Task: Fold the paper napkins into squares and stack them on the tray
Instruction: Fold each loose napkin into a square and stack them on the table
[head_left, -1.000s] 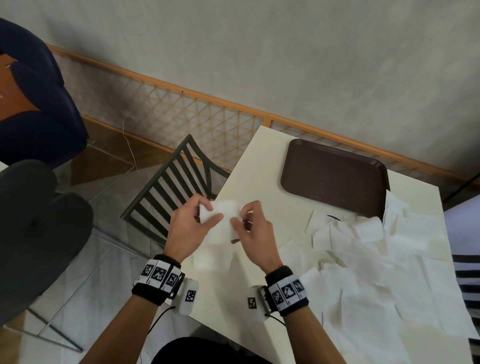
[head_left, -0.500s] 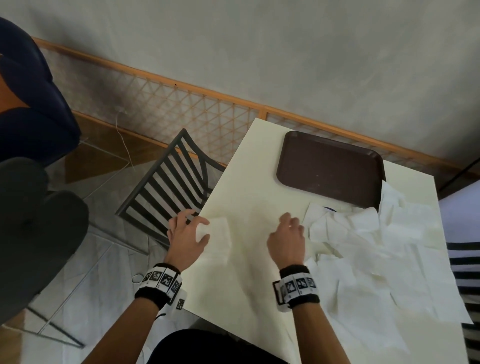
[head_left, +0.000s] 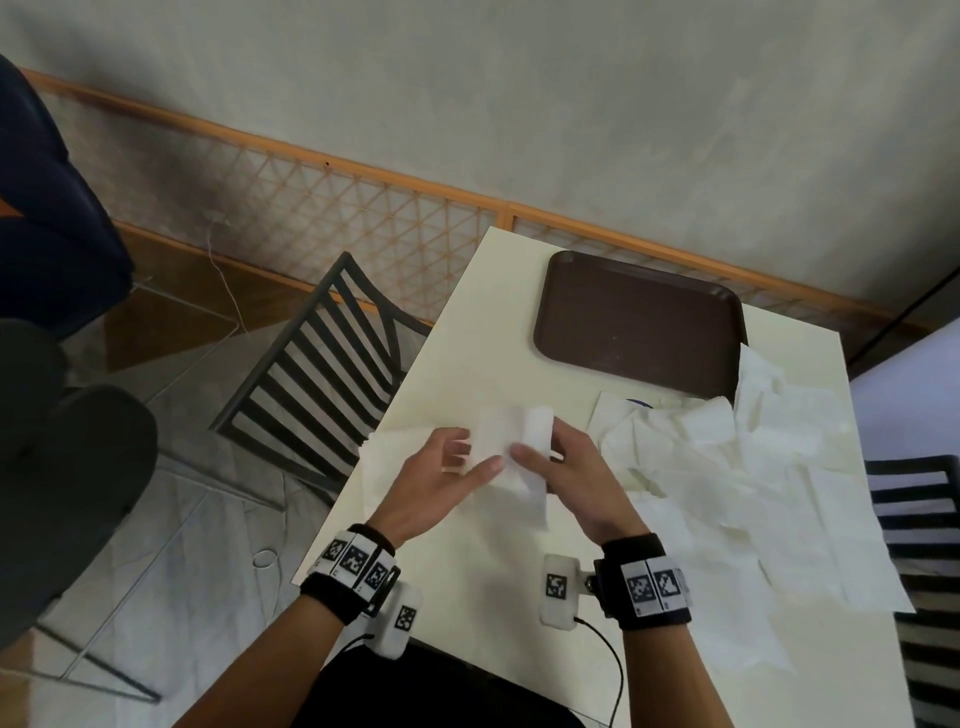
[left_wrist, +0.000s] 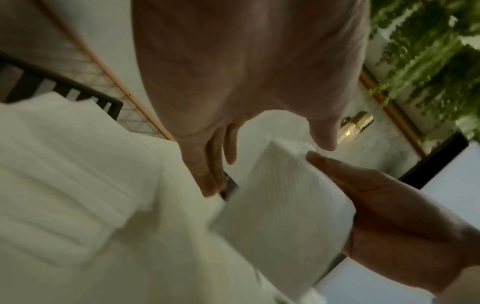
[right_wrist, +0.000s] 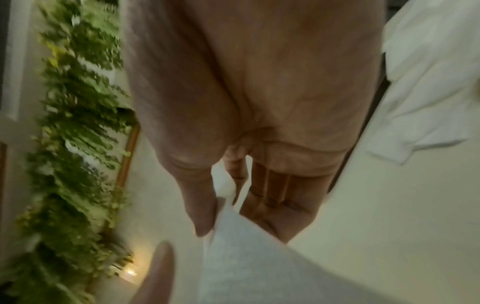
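A: What's the room like?
B: A grey plastered wall with a wood-framed lattice along its foot, and a cream table (head_left: 467, 374) butted against it. A dark slatted chair (head_left: 322, 364) stands at the table's left edge.

A: And on the table?
B: A brown tray (head_left: 639, 322) at the far end, bare. Near its front right corner a heap of loose napkins (head_left: 753, 467) spreads over the right half.

A: The one being folded?
B: That napkin (head_left: 514, 452) is held above the table's near-left part, a narrow strip whose long axis runs from far to near, its lower end hanging towards the person.

A: Who has it?
B: The right hand (head_left: 582, 478) pinches it, thumb on top. The left hand (head_left: 441, 478) has fingers loosely spread, thumb touching the paper's edge; whether it grips is unclear.

A: Anything hidden?
B: Both wrist views are blurred; the right fingers hide behind the paper
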